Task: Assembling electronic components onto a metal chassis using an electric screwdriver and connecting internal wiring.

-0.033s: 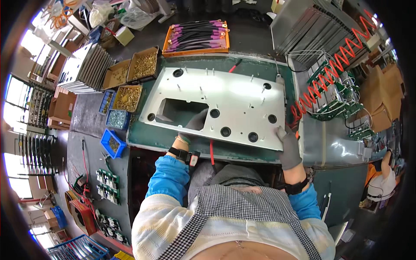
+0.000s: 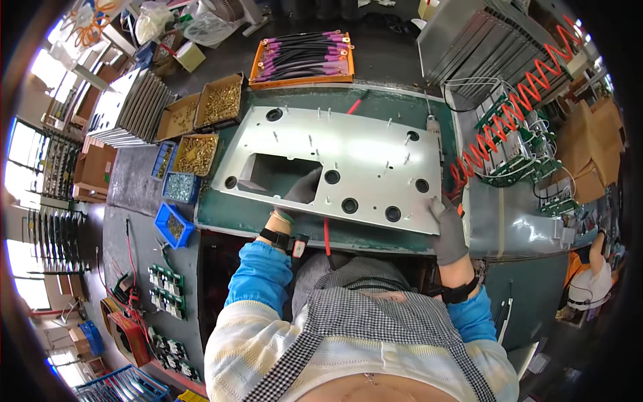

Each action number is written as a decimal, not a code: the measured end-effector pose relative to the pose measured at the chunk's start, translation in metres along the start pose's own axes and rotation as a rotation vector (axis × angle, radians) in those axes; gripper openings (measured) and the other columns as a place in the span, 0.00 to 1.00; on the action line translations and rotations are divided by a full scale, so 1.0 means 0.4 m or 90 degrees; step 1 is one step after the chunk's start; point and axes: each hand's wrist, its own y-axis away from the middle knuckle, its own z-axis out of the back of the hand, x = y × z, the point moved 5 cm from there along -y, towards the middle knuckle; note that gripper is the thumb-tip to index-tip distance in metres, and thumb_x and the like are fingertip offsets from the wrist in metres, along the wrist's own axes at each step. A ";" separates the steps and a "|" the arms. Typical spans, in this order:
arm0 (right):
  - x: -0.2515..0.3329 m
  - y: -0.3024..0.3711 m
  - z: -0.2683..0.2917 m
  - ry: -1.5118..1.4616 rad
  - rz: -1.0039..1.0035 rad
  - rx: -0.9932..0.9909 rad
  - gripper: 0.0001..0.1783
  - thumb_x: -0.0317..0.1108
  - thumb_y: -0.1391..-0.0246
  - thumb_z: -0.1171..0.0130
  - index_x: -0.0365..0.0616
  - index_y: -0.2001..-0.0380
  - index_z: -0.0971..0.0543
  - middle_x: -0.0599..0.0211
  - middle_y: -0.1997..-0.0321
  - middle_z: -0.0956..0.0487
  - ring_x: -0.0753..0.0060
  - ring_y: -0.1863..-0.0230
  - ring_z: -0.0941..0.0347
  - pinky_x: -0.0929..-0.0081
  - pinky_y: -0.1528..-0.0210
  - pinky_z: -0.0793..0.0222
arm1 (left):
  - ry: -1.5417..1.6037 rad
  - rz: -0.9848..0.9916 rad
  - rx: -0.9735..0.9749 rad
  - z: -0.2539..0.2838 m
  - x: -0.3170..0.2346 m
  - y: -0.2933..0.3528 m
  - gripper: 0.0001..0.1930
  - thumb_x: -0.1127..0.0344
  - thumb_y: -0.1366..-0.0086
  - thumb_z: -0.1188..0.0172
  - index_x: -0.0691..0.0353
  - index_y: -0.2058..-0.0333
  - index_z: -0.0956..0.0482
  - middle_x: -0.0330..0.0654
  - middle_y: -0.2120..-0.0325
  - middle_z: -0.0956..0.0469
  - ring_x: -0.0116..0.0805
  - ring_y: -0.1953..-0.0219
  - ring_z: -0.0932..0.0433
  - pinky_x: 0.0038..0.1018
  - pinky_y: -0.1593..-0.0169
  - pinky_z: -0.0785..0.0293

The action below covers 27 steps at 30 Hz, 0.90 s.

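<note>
Over the green-topped counter (image 2: 231, 212), extending toward its near edge, is a broad silver metal panel (image 2: 365, 151) with a rectangular cutout. The grey-gloved right hand (image 2: 450, 233) has its fingers grasping the panel's near right corner; the grey-gloved left hand (image 2: 305, 187) shows through the cutout, its grip unclear.

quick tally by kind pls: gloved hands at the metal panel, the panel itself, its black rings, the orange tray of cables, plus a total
Gloved hands: 2, left hand and right hand
Metal panel: 1
Black rings: 7
Orange tray: 1
Total: 11
</note>
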 end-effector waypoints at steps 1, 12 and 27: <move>-0.005 0.000 -0.005 -0.034 -0.010 0.001 0.27 0.39 0.44 0.46 0.37 0.44 0.33 0.63 0.50 0.26 0.71 0.52 0.30 0.74 0.50 0.35 | 0.006 0.029 -0.016 0.007 0.005 -0.008 0.31 0.69 0.46 0.34 0.67 0.44 0.35 0.43 0.52 0.27 0.31 0.50 0.29 0.28 0.44 0.33; -0.058 0.018 -0.007 -0.050 -0.084 -0.005 0.25 0.32 0.47 0.46 0.37 0.45 0.35 0.62 0.53 0.27 0.71 0.52 0.29 0.74 0.51 0.34 | 0.087 0.164 0.003 0.078 0.081 -0.009 0.33 0.75 0.49 0.32 0.65 0.43 0.35 0.40 0.52 0.27 0.29 0.52 0.28 0.27 0.46 0.32; -0.037 -0.001 -0.021 -0.025 0.055 0.038 0.32 0.31 0.49 0.46 0.35 0.41 0.38 0.61 0.46 0.29 0.71 0.46 0.34 0.75 0.43 0.41 | 0.791 0.074 -0.131 -0.093 0.290 0.002 0.20 0.57 0.32 0.55 0.64 0.48 0.34 0.48 0.52 0.28 0.41 0.51 0.27 0.36 0.45 0.29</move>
